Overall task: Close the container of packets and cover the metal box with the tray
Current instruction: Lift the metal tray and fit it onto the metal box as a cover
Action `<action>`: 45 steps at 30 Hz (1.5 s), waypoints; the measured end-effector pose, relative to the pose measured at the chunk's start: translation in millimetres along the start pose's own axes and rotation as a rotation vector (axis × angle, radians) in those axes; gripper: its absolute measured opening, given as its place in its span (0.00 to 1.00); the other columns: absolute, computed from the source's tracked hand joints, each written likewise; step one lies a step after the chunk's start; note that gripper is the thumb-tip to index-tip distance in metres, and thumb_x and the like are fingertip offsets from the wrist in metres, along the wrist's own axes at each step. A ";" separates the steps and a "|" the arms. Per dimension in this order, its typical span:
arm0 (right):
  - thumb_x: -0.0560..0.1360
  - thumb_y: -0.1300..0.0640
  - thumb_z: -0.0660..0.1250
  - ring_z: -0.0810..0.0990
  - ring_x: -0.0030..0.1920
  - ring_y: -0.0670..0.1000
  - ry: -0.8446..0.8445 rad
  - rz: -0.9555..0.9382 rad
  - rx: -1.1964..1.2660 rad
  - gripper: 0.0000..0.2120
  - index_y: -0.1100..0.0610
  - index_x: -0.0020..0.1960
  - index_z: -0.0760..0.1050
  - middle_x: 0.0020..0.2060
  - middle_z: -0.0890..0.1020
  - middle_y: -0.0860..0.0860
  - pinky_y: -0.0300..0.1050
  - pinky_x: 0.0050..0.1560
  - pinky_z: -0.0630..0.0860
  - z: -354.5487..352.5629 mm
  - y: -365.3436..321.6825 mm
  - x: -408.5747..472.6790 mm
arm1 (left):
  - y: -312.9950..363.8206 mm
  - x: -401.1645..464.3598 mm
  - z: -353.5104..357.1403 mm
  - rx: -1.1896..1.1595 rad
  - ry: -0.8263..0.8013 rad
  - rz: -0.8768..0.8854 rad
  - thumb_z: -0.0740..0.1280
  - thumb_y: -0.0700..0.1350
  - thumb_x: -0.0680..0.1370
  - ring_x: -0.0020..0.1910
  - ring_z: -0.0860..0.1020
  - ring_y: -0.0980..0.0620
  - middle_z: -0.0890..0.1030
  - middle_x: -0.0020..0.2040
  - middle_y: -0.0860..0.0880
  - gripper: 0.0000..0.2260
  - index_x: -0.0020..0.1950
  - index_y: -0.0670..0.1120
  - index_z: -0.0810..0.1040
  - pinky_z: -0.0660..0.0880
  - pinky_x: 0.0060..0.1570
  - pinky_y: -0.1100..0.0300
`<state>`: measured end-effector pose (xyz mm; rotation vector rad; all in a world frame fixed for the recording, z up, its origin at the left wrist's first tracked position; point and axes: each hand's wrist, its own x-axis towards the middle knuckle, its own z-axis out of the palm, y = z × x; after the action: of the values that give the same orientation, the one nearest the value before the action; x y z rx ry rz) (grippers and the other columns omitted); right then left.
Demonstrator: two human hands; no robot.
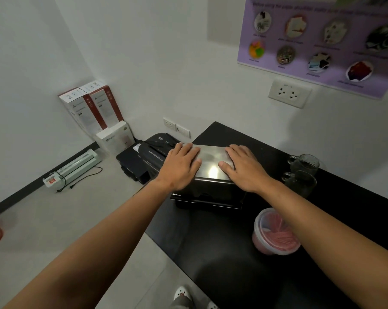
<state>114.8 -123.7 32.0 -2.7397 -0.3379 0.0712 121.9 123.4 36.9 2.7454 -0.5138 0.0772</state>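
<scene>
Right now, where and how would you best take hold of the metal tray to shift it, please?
Probably by its two short ends, one hand from each side. The metal tray lies flat atop the box, with the left hand and right hand resting palm-down over those ends, so fingers could curl under each edge.

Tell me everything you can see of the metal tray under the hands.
The tray is a flat, rectangular sheet of shiny silver metal with rounded corners, reflecting a bright patch of light near its front edge. It lies level on top of the dark box, covering it, at the left end of the black table. The left hand rests palm-down on its left part and the right hand on its right part, fingers spread flat. Its underside is hidden.
</scene>
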 end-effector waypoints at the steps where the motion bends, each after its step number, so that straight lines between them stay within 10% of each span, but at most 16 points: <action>1: 0.80 0.33 0.48 0.55 0.81 0.55 0.006 0.001 0.004 0.37 0.54 0.81 0.59 0.81 0.62 0.51 0.54 0.79 0.55 -0.2 0.1 0.0 | -0.5 0.6 0.3 0.005 0.003 0.001 0.55 0.56 0.88 0.81 0.61 0.38 0.68 0.81 0.42 0.24 0.81 0.47 0.68 0.58 0.78 0.43; 20: 0.83 0.36 0.44 0.46 0.83 0.62 -0.078 0.023 -0.162 0.34 0.53 0.83 0.52 0.84 0.54 0.53 0.65 0.79 0.42 -5.4 -14.6 6.4 | -2.7 -0.6 1.6 0.110 -0.020 0.049 0.51 0.56 0.88 0.78 0.64 0.38 0.70 0.79 0.42 0.25 0.80 0.46 0.68 0.62 0.76 0.42; 45: 0.83 0.37 0.40 0.58 0.81 0.61 0.006 -0.044 -0.233 0.33 0.52 0.81 0.57 0.82 0.61 0.52 0.63 0.77 0.53 10.9 -33.4 -1.8 | -10.4 -0.4 4.9 0.021 -0.048 0.026 0.48 0.57 0.87 0.83 0.57 0.36 0.65 0.83 0.42 0.27 0.83 0.47 0.64 0.55 0.81 0.42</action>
<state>104.6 -90.2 34.4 -2.9601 -0.4298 0.0126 125.3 130.9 28.9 2.7670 -0.5645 0.0227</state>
